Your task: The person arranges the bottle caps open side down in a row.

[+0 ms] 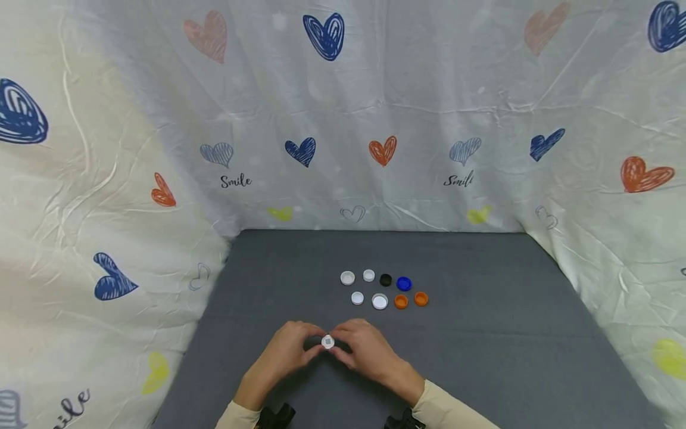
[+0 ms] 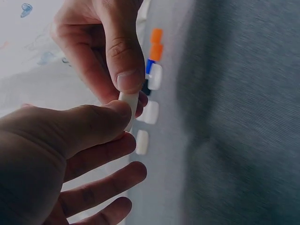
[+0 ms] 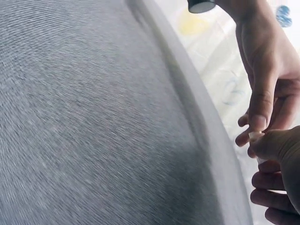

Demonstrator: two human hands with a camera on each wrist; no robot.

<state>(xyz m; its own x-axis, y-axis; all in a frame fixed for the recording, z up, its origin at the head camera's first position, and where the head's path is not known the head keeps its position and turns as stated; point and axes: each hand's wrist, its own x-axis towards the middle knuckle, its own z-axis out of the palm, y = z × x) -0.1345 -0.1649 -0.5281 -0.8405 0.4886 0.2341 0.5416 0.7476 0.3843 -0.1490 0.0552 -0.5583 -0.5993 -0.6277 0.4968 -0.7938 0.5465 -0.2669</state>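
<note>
Jointly — left hand (image 1: 289,347), right hand (image 1: 367,347): fingers (image 2: 108,150) clamped on white piece (image 1: 328,342) — caps (image 1: 386,280) beyond.

Cream sleeves (image 1: 452,408), black wrist cameras (image 1: 276,416).

Heart-printed sheeting (image 1: 418,71), perhaps cloth, backs a grey table (image 1: 493,345).

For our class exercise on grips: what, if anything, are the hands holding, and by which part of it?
A small white piece: the left hand and right hand pinch it at opposite sides, between thumb and fingers.
</note>
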